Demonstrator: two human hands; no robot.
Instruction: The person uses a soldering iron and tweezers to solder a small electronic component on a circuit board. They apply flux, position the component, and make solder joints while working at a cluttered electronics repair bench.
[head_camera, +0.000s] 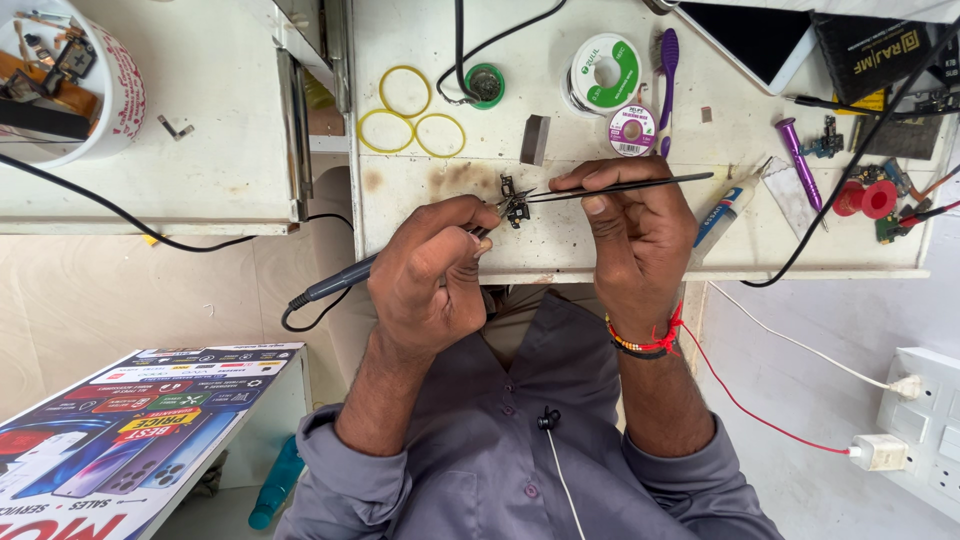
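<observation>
Desk: white, stained and worn near its front edge, carrying the small parts and tools.
Left hand: fingers clenched around a dark soldering iron, whose cable trails off to the left; its tip meets the small part at the middle of the desk.
Right hand: fingers pinched on black tweezers, which lie nearly level, their points reaching left to the same part. A beaded and red thread band sits on the wrist.
Small circuit part: dark, lying on the desk near its front edge, between the two hands, touched by iron tip and tweezer points.
Solder spool: green and white, far side of the desk.
Rubber bands: three yellow loops, far left of the part.
Purple brush: just right of the spool.
Grey block: standing just beyond the part.
</observation>
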